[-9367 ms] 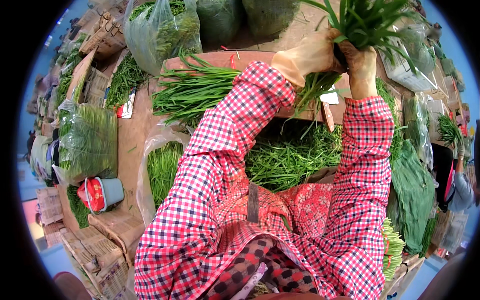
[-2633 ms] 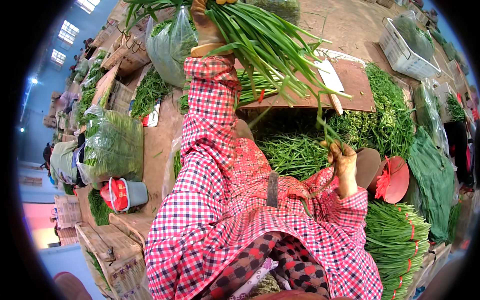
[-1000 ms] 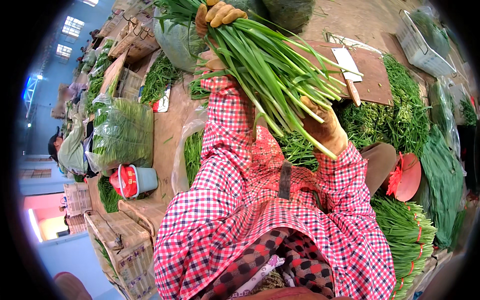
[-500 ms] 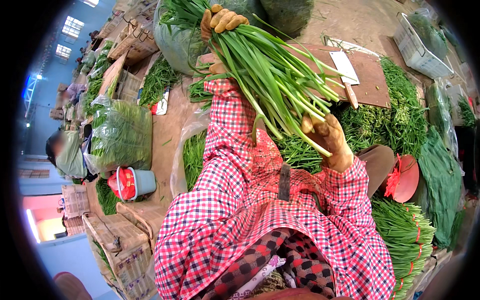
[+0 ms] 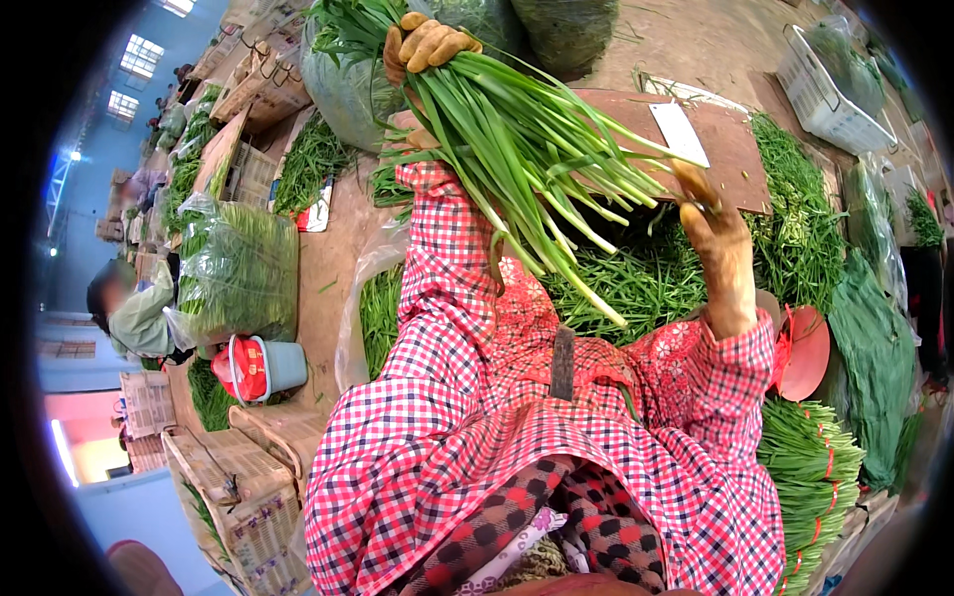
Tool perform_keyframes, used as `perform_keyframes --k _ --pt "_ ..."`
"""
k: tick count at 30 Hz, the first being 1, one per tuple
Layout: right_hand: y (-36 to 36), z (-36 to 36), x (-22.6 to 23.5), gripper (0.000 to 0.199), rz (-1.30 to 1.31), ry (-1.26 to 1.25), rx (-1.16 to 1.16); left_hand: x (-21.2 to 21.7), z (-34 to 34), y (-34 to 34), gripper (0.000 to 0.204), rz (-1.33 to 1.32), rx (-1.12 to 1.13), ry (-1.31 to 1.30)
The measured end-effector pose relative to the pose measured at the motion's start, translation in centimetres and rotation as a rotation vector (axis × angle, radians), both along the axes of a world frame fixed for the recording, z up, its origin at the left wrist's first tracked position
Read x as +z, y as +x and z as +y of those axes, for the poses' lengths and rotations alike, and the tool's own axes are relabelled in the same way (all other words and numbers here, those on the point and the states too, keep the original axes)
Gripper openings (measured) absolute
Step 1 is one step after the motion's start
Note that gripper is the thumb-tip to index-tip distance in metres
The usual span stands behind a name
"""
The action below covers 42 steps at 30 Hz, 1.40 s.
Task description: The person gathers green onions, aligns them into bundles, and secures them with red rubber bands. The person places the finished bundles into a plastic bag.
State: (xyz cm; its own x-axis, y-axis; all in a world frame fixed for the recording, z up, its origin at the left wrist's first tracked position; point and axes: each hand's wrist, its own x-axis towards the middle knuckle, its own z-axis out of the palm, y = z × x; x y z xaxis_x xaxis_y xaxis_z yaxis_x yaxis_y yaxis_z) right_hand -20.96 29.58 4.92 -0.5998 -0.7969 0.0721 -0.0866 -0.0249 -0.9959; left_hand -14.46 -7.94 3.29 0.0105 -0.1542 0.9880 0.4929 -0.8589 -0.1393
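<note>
A bunch of long chives [image 5: 537, 149], green leaves with pale stem ends, slants across the front of me. My left hand [image 5: 427, 45], in a tan glove, is closed around its leafy upper part. The stem ends fan out to the right, loose. A cleaver [image 5: 680, 133] with a pale rectangular blade lies on a reddish-brown board [image 5: 735, 184]. My right hand [image 5: 717, 228] is at its handle, fingers curled over it and slightly blurred; the handle is mostly hidden. Below the bunch, loose green stalks [image 5: 636, 293] lie in a heap in front of me.
Bundles of green stems with red bands [image 5: 820, 467] stand at lower right, near a pink round dish [image 5: 803, 353]. A white crate [image 5: 825, 99] is at upper right. At left are a bagged green bundle [image 5: 238, 268], a light-blue bucket [image 5: 286, 368], wicker-look crates [image 5: 248, 507] and a seated person [image 5: 144, 308].
My right hand has left the stem ends and moved up and right to the cleaver's handle. My left hand still grips the bunch, shifted slightly left in view.
</note>
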Motion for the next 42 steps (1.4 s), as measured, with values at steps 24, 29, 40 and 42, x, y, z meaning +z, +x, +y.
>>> perform_keyframes --k 24,29,40,42 --pt "0.8 -1.6 -2.6 0.062 -0.161 0.003 0.078 -1.3 -0.2 2.7 0.027 -0.29 -0.03 0.004" --pt "6.0 -4.1 -1.9 0.048 0.498 -0.173 -0.036 -0.6 0.6 2.9 0.03 -0.232 -0.026 -0.089" --pt "6.5 2.6 -5.6 0.012 0.726 -0.005 -0.201 -1.0 0.0 5.0 0.032 -0.227 0.037 -0.052" --pt "5.2 3.1 -7.0 0.013 0.297 -0.047 -0.146 -1.5 -0.3 3.8 0.032 -0.211 0.035 -0.051"
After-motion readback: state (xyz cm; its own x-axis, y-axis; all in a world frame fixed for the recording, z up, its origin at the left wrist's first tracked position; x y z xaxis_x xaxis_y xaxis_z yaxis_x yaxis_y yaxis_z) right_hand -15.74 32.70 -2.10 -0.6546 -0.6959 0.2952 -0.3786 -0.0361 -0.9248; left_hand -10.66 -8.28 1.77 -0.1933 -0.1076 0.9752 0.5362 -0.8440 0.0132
